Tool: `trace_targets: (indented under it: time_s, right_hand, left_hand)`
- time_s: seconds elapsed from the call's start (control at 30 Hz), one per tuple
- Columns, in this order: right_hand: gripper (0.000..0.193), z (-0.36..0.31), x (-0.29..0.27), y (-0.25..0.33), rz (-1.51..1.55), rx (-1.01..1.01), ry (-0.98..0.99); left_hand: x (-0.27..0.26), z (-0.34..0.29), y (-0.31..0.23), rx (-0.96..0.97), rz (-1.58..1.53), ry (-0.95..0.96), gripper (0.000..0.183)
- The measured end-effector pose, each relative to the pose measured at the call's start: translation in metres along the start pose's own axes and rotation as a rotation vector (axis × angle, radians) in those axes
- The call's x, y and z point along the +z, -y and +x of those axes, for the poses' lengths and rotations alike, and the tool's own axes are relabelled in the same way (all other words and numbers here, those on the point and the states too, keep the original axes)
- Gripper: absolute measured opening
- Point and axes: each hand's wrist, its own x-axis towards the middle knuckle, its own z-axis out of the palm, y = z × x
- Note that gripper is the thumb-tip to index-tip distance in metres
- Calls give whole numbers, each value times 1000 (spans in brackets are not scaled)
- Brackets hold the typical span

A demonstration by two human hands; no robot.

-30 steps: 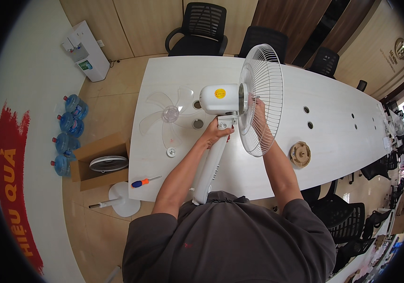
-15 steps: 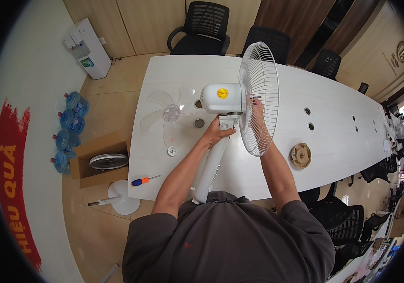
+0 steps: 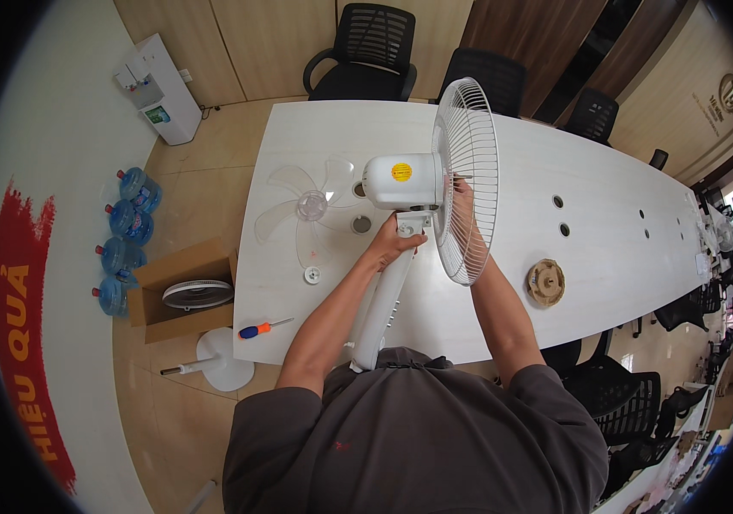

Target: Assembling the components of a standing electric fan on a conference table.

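Note:
A white stand fan without its blade is held upright over the table, its motor housing (image 3: 401,180) marked with a round yellow sticker. My left hand (image 3: 394,244) is closed round the top of its white column (image 3: 388,300), just under the housing. On the housing's right side sits a white wire grille (image 3: 469,111), its dished side facing right. My right hand (image 3: 467,210) reaches into that dish, fingers drawn together at the centre by the motor shaft. Grille wires partly cover these fingers, and what they pinch is hidden. A clear fan blade (image 3: 312,206) lies left of the housing.
Left on the white table (image 3: 503,325) are a small white round part (image 3: 312,274) and a blue-orange screwdriver (image 3: 265,327). A brown round moulded piece (image 3: 545,283) lies right. An open carton (image 3: 182,291) holding another grille and a white round base (image 3: 228,364) stand left on the floor.
The grille and motor housing have shifted very slightly, with the grille's outer rim a little farther left. My right hand has moved slightly with it; my left hand keeps its hold.

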Motion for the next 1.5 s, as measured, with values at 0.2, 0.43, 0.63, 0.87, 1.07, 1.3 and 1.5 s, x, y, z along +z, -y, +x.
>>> trace_targets:
  time_s: [0.2,0.43,0.63,0.87,1.07,1.3,1.5]
  right_hand:
    - [28,-8,11,6,-10,-47,4]
    - [29,-10,18,7,-43,-68,-71]
    - [26,-5,15,-5,-25,-144,-54]
    - [26,-6,9,2,-43,-79,-28]
    - [27,-11,2,6,-41,-101,-11]
    - [33,-26,18,17,-32,-173,-24]
    - [30,-23,16,15,-37,-136,-5]
  left_hand:
    - [1,0,-1,5,20,-18,52]
    - [4,-3,-2,68,69,-53,51]
    - [0,-2,1,69,75,-82,52]
    - [-3,-6,-2,-11,-21,-21,52]
    - [5,-6,-6,-62,-85,53,52]
    - [4,-7,-6,-79,-221,61,67]
    - [3,-6,-2,-97,-257,-16,74]
